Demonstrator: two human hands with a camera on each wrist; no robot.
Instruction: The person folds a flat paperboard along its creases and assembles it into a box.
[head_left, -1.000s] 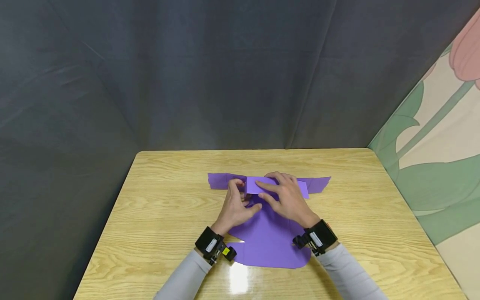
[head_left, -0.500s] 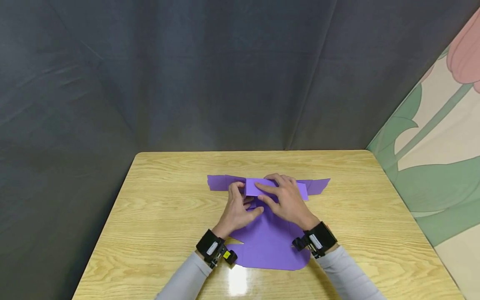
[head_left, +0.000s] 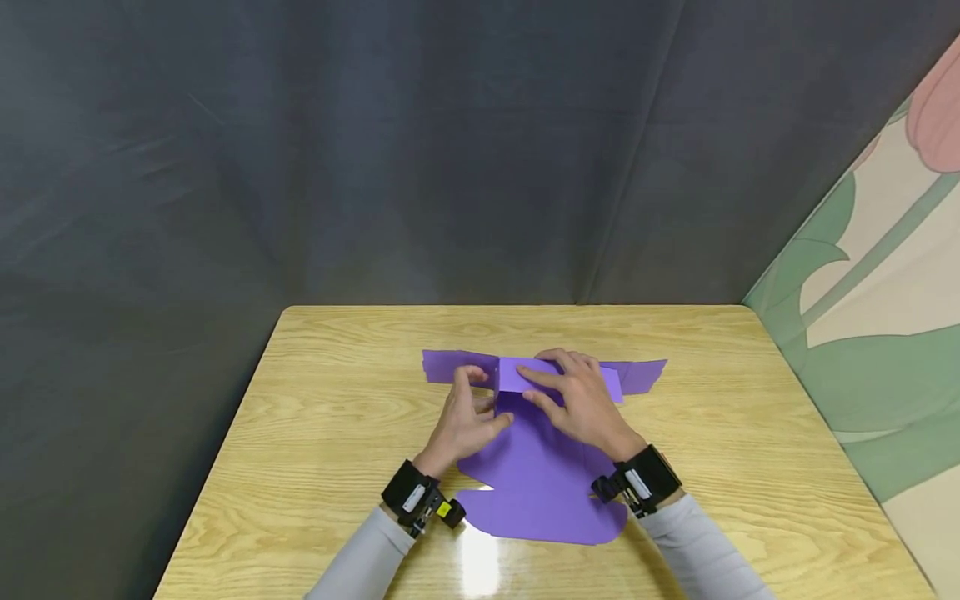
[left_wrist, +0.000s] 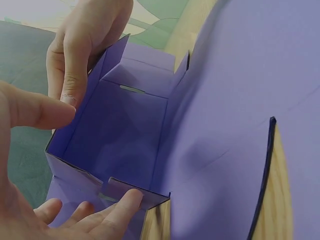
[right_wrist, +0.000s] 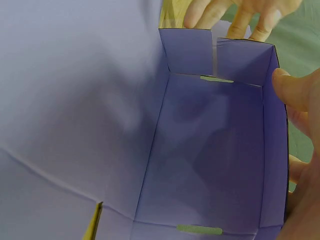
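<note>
A purple cardboard box (head_left: 540,467), partly folded, lies on the table, its large flat panel toward me. At its far end one wall (head_left: 517,375) stands folded up. My right hand (head_left: 588,408) holds this wall, thumb at its rim and fingers spread over it. My left hand (head_left: 461,425) is at the left end, its fingers touching the outside of the upright end flaps (left_wrist: 135,192). Its thumb reaches over the opening in the left wrist view; contact there is unclear. Two end flaps stand side by side with a narrow gap in the right wrist view.
Long purple side flaps stick out left (head_left: 450,365) and right (head_left: 639,375) of the box. The wooden table (head_left: 337,433) extends on both sides. A dark curtain (head_left: 450,150) hangs behind its far edge, and a floral cloth (head_left: 885,350) is at the right.
My left hand has shifted slightly left, and its thumb has drawn back from over the panel. The left end flap shows more upright. My right hand keeps its hold on the wall.
</note>
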